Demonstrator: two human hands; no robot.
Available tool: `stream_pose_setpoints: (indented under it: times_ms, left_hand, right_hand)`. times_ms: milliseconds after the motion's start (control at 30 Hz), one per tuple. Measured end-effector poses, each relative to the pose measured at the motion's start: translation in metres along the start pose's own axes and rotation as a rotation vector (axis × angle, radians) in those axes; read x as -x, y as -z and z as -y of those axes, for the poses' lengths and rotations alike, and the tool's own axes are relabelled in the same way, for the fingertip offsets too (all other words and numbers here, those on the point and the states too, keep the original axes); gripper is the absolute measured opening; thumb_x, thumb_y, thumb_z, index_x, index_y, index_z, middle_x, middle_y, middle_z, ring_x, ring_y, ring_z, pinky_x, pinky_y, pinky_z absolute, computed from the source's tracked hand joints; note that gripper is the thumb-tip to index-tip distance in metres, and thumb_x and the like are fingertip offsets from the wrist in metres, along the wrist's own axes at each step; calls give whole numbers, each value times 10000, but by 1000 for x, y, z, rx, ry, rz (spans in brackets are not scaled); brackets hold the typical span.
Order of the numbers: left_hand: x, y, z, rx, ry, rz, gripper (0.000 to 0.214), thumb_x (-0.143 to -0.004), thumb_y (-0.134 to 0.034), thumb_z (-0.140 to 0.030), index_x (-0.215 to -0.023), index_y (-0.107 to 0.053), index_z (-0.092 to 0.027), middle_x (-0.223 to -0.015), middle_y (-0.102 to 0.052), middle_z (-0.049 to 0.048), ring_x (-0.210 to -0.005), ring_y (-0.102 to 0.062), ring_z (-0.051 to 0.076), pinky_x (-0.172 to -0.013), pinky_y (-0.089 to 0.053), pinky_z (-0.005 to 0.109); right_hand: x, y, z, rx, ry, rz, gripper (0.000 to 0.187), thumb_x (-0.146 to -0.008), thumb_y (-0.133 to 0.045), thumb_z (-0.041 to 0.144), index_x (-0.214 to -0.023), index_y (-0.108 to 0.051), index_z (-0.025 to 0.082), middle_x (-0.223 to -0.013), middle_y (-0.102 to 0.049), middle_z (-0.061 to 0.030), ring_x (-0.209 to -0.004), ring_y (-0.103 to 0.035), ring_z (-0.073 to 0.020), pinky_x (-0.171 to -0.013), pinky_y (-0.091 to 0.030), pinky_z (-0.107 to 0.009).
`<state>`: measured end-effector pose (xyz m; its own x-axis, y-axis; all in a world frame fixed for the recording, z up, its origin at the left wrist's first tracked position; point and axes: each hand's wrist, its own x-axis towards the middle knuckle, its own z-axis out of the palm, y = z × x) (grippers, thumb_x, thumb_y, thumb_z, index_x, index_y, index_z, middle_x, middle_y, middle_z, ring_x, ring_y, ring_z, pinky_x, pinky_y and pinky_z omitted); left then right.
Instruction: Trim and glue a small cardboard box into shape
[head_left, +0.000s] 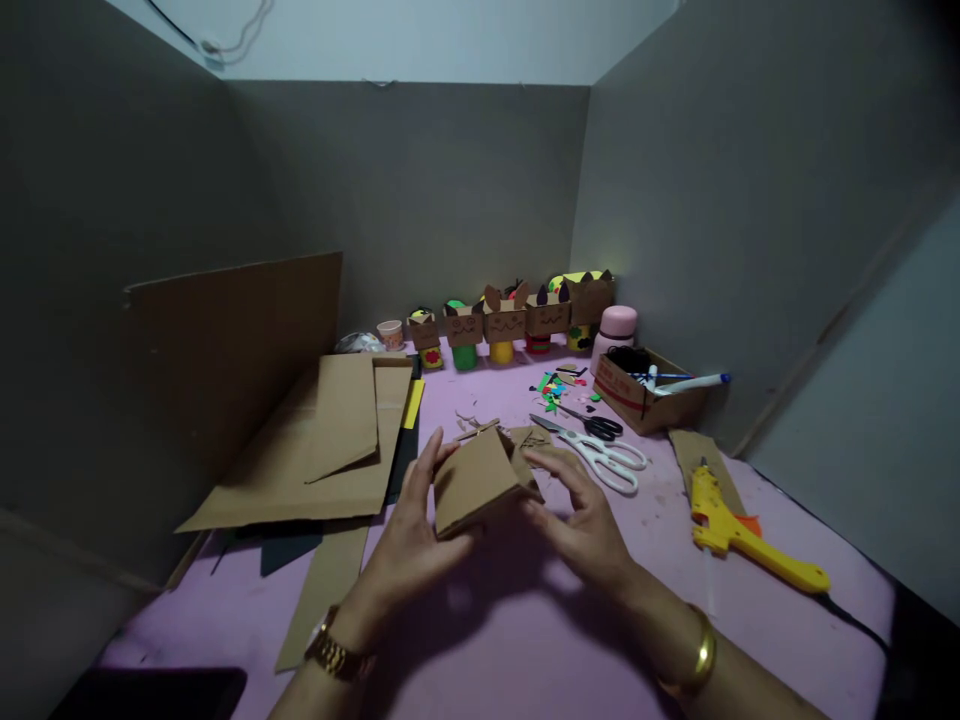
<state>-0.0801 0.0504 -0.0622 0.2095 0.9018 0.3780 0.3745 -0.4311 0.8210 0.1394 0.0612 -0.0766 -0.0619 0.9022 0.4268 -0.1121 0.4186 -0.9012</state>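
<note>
Between my two hands is a small cardboard box [476,480], tilted above the pink tabletop. My left hand [420,520] grips its left side, thumb below and fingers along the far edge. On the other side, my right hand [581,520] has its thumb and fingertips at the box's right edge, where a flap stands out. Just beyond the box lie cardboard scraps [531,438]. White-handled scissors [600,455] and black-handled scissors [600,426] rest past my right hand.
A yellow glue gun [739,540] lies at right on a cardboard strip. Behind it sit a box of pens [652,400] and a pink bottle [616,330]. Cardboard sheets [285,480] cover the left side. Several box-headed figures [506,325] line the back, near colourful paper scraps [555,385].
</note>
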Motion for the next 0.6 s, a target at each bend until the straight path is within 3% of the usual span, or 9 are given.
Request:
stream_pose_setpoints:
  times_ms: [67, 133, 233, 300, 400, 500, 600]
  left_hand:
    - [1, -1, -2, -24, -88, -59, 1021, -757, -734, -234, -1479, -55, -481, -1551, -267, 36, -1439, -234, 297, -1169, -166, 528]
    - [0, -3, -2, -15, -121, -147, 1060, -747, -759, -285, -1473, -15, -492, -1617, -127, 14, -1480, -111, 281, -1189, -96, 514]
    - [-5, -13, 2, 156, 16, -221, 1176, -684, -803, -392, -1476, 64, -452, -1638, 22, 40, -1492, 6, 289, -1187, -64, 523]
    - [-9, -24, 4, 357, 169, -196, 1289, -621, -806, -522, -1474, 151, -384, -1629, 55, 123, -1484, -53, 343, -1165, -147, 555]
    - [-9, -37, 1, 493, 264, -162, 1317, -624, -779, -569, -1468, 196, -307, -1596, -124, 218, -1419, -292, 371, -1124, -277, 540]
    - [-9, -35, -1, 436, 252, -208, 1140, -703, -773, -400, -1489, 51, -341, -1512, -383, 147, -1351, -420, 323, -1121, -311, 493]
    - [-12, -19, 8, 249, 198, -212, 1072, -737, -742, -338, -1489, 21, -378, -1551, -331, 99, -1397, -349, 307, -1136, -289, 485]
  right_hand:
    - [1, -6, -1, -73, -65, 5, 160, -733, -782, 374, -862, -754, 284, -892, -718, -38, -947, -619, -285, -955, -434, -478]
    - [0, -10, -5, -185, -143, -13, 157, -755, -757, 399, -822, -723, 261, -800, -713, -16, -797, -644, -239, -800, -516, -412]
    - [-4, -14, -10, -355, -249, -73, 263, -773, -730, 434, -985, -657, 296, -975, -723, 5, -839, -668, -197, -734, -548, -336]
    - [-4, -16, -11, -433, -316, -82, 341, -761, -739, 434, -1062, -626, 321, -1067, -711, 12, -869, -674, -181, -718, -562, -309]
    - [-1, -22, -12, -490, -410, -46, 389, -707, -787, 411, -1048, -644, 293, -1041, -719, -5, -832, -681, -175, -686, -571, -293]
    - [4, -27, -16, -480, -488, -4, 406, -627, -842, 363, -968, -674, 218, -910, -728, -38, -742, -679, -179, -653, -558, -299]
    - [6, -27, -21, -408, -501, -44, 419, -599, -858, 318, -942, -646, 203, -836, -702, -18, -720, -654, -162, -674, -522, -288]
